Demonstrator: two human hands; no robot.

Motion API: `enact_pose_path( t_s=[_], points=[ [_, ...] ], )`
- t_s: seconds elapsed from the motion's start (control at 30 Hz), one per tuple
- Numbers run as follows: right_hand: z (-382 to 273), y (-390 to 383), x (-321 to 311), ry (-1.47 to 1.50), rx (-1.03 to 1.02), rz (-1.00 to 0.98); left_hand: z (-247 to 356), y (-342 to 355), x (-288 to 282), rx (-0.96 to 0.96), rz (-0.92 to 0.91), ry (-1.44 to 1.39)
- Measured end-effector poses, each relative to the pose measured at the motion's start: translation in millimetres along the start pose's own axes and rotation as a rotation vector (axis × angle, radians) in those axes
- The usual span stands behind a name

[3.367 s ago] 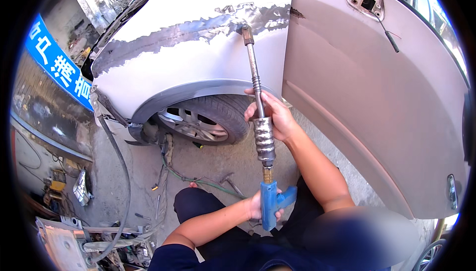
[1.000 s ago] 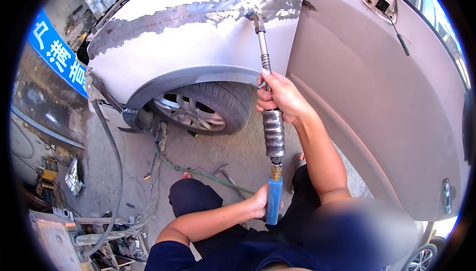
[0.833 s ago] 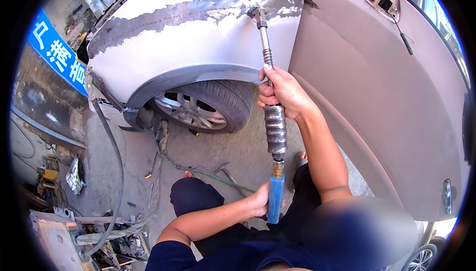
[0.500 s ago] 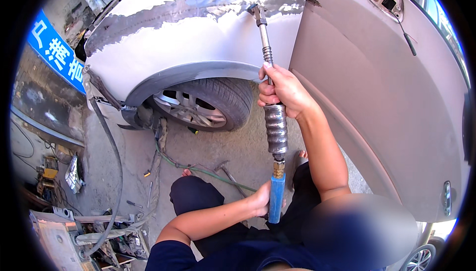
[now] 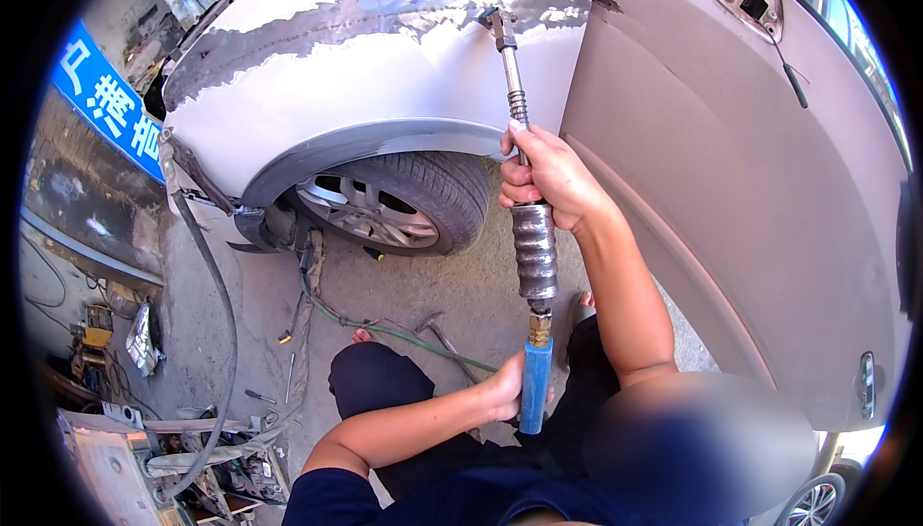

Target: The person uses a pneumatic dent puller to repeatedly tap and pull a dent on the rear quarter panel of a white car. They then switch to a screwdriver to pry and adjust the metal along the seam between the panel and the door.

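Note:
A metal slide hammer (image 5: 536, 252) runs from my lap up to the white car fender (image 5: 385, 79). Its far tip meets a bare-metal strip (image 5: 404, 18) where the paint is ground away. My right hand (image 5: 553, 175) is wrapped around the shaft, just above the ribbed sliding weight and below a spring. Lower down, my left hand (image 5: 505, 389) closes on the blue handle (image 5: 536, 387) at the near end. Part of the left fingers is hidden behind that handle.
The opened car door (image 5: 711, 170) stands close on the right. Below the fender sits the wheel (image 5: 394, 204). A hammer (image 5: 450, 345), a green hose (image 5: 356, 322) and cables lie on the concrete floor. A machine (image 5: 183, 468) with a thick cable stands at lower left.

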State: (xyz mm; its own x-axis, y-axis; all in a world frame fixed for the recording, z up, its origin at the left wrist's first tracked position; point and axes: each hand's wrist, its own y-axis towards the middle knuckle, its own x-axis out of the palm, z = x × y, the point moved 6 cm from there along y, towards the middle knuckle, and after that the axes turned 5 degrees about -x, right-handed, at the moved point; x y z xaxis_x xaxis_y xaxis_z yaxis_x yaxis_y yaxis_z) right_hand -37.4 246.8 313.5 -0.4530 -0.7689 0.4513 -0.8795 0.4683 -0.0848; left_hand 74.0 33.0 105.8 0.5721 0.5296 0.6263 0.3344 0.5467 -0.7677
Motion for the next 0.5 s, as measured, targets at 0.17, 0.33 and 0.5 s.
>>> enact_pose_path(
  t_s=[0.17,0.33,0.5],
  points=[
    [0.2,0.1,0.3,-0.008,-0.005,0.009,0.5,-3.1,0.9,-0.017,0.014,-0.016],
    [-1.5,-1.2,3.4,-0.026,0.0,0.036,-1.0,1.4,-1.9,-0.014,-0.001,-0.028],
    [-1.1,-1.1,2.1,-0.017,0.002,0.039,-0.4,1.1,-1.4,-0.004,-0.011,-0.028]
  ],
)
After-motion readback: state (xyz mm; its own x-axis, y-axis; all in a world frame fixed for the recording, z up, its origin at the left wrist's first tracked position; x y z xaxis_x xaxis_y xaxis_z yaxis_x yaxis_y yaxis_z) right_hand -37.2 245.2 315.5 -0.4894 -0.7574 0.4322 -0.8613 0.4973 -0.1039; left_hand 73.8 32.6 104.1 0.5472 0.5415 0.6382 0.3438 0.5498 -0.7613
